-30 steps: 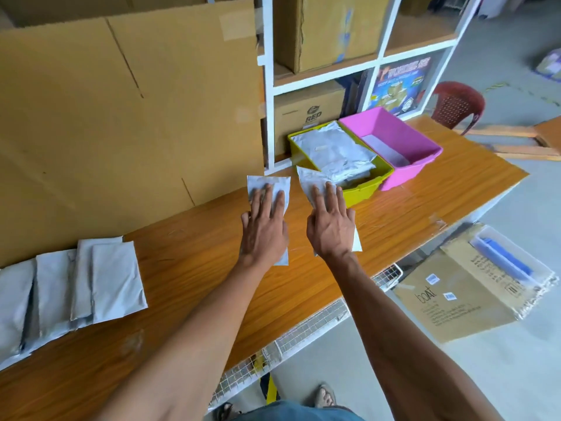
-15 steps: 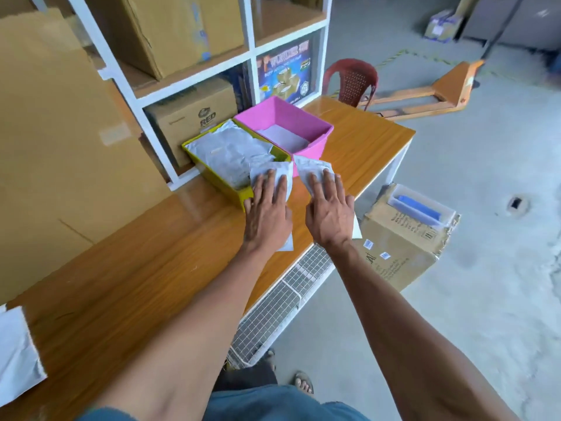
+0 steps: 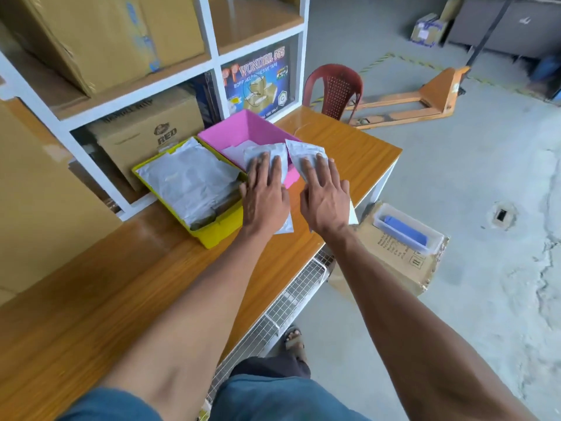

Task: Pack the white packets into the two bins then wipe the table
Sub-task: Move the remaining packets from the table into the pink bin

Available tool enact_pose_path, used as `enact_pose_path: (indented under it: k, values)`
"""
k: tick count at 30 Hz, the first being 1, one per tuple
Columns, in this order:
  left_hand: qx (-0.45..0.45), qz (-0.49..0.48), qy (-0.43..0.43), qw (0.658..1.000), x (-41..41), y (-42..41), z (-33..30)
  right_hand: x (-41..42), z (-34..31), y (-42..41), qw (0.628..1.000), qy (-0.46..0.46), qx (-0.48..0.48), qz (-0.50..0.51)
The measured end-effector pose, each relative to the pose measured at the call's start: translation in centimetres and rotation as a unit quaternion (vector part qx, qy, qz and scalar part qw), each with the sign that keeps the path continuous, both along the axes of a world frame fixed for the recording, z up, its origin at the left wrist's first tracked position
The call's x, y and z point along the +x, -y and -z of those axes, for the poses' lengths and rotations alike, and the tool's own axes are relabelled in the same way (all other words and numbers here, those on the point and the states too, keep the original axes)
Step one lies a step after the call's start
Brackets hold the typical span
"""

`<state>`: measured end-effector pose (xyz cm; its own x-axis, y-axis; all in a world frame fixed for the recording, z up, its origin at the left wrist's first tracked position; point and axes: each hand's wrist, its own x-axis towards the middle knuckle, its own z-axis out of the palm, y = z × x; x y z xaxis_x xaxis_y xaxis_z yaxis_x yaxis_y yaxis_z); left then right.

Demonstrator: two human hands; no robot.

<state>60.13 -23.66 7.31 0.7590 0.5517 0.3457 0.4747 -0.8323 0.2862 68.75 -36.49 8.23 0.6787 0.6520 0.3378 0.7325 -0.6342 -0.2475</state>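
- Left hand: laid palm-down with fingers straight and slightly spread on a flat white paper packet; the packet's far end is seen over the near wall of the pink bin, its near corner showing below the wrist.
- Right hand: laid palm-down, fingers straight and fanned, on a second flat white packet; this packet is tilted, its far corner raised beside the pink bin's right corner, its near corner jutting out at the table's edge.
- The two packets: held side by side, just apart.
- Rectangular pink plastic bin: placed on the table at the far right; white packets are seen lying inside it.
- Rectangular yellow-green plastic bin: set touching the pink bin's left side; it is filled to the rim with crumpled white packets.
- Glossy orange wood-grain table: both bins are borne at its far end.
- White shelving unit: stood behind the bins, stocked with brown cardboard boxes and a printed tape carton.
- Dark red plastic chair: placed beyond the table's far end.
- Orange pallet jack: parked on the grey concrete floor, well apart from the table.
- Cardboard carton: stood on the floor beside the table, topped by a clear tray holding a blue object.
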Motion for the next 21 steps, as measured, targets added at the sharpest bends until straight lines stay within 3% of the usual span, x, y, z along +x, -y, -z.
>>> enact_pose_path:
  k: [8,21]
  values:
    - [-0.038,-0.087,0.007,0.995,7.9,-7.5,-0.8,9.8,-1.4,-8.9,0.997,-0.014,-0.027,-0.07]
    - [-0.05,-0.251,-0.022,0.966,13.3,-15.1,0.3,17.7,0.0,-21.6,0.975,-0.024,-0.095,-0.198]
